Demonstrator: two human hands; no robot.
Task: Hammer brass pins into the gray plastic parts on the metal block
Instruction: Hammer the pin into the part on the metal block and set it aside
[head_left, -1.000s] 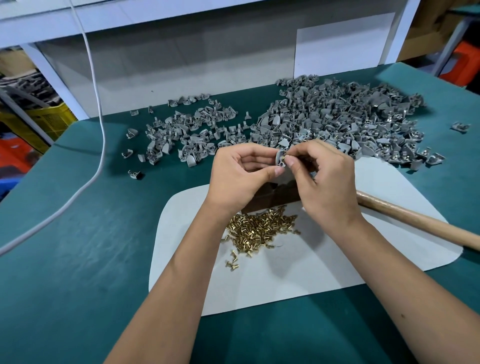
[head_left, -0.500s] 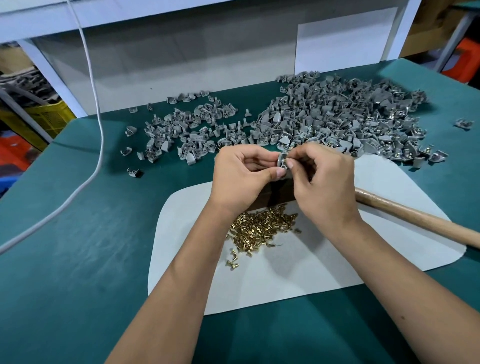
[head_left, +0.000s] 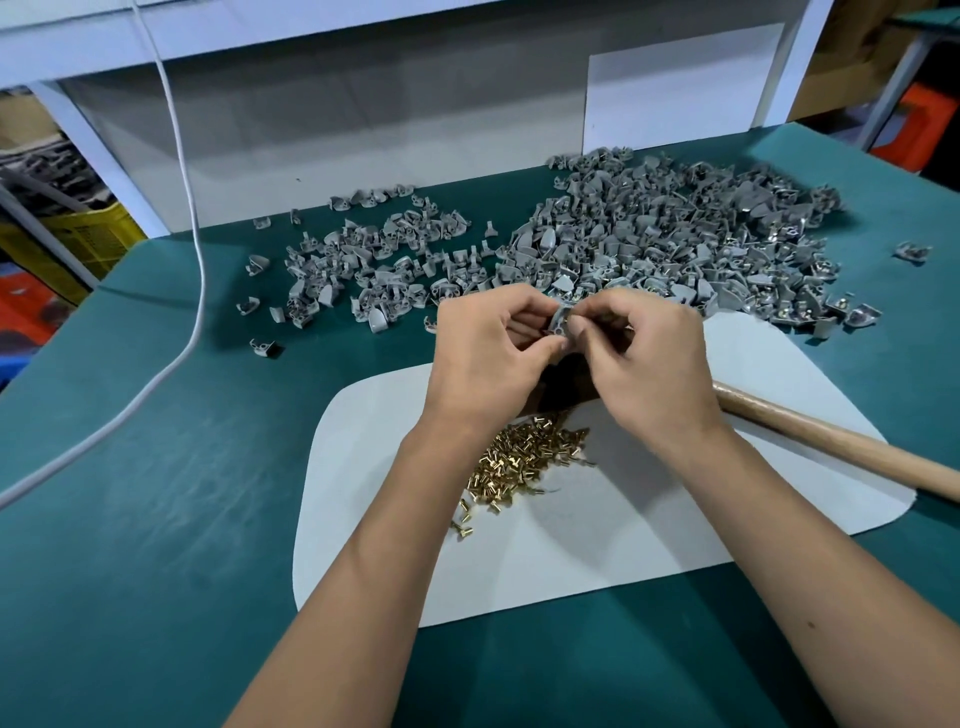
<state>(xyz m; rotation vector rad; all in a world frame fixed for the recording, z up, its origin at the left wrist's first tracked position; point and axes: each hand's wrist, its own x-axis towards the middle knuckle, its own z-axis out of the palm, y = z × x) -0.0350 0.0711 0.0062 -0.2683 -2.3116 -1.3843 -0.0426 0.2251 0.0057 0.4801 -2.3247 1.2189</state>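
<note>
Right now, surroundings first: big heap of gray plastic parts (head_left: 670, 244) just beyond the fingers, spreading right; thinner scatter of loose gray parts (head_left: 374, 265) beyond and left of them. White cable (head_left: 195, 249) hangs down well left, runs across the green table (head_left: 156, 519). White mat (head_left: 597, 551) lies under and nearer than both hands. Brass pins (head_left: 519, 462) piled on the mat just below the fingers, between the two wrists, a few strays at the near edge. Wooden handle (head_left: 841, 449) lies on the mat right of the right hand, hammer head hidden behind that hand. Dark metal block (head_left: 558, 387) sits directly under the fingers, mostly blocked by both hands, only a dark strip shows. Left hand (head_left: 485, 358) fingers curled, thumb and fingertips pinching one gray part (head_left: 560, 323) held up off the block. Right hand (head_left: 649, 364) fingers also curled tight, thumb and forefinger meeting at the same gray part from the right; something small pinched there, too small to tell if it's a pin. Both hands touch at the part, above the block, not resting on it.
</note>
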